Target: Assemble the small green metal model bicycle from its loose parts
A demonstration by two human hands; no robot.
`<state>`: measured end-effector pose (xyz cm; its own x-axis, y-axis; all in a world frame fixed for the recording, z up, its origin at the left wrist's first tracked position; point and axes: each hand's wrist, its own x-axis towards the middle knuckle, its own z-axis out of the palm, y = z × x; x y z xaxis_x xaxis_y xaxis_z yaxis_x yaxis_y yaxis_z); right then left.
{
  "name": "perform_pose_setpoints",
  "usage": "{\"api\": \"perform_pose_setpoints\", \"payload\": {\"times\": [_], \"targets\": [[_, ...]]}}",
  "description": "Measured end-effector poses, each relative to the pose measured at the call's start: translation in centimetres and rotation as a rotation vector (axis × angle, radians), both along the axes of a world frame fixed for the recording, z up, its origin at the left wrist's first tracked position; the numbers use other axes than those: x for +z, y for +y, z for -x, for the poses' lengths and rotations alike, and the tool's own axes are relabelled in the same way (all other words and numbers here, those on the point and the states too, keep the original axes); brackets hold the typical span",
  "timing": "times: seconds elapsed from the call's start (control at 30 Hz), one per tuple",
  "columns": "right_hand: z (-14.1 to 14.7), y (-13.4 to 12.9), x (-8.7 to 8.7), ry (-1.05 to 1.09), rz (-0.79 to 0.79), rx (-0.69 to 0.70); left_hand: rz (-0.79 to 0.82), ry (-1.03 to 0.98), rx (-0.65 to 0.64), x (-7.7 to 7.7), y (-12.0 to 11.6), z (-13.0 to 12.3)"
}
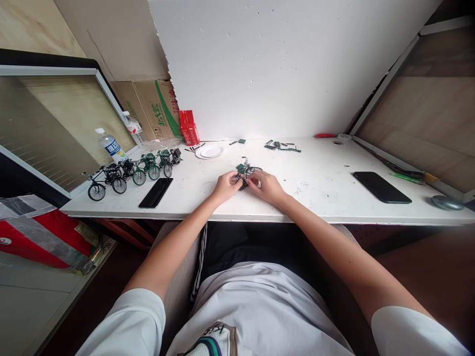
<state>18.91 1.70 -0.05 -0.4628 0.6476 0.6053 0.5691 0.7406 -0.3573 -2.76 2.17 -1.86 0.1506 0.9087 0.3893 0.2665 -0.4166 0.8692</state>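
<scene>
Model bicycle pinched in left hand and right hand; loose parts beyond, on white tabletop.

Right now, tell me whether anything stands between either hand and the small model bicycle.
Nothing visible does: the left hand and right hand both have fingers on the model bicycle. The nearer black phone lies off to the left, out of the way.
</scene>
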Motion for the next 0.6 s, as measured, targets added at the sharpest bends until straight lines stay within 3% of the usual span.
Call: {"api": "perform_pose_setpoints", "payload": {"times": [0.6], "targets": [[0.05, 0.17, 0.06, -0.073, 0.061, 0.006, 0.015, -0.029, -0.021, -0.23, 0.15, -0.08]]}}
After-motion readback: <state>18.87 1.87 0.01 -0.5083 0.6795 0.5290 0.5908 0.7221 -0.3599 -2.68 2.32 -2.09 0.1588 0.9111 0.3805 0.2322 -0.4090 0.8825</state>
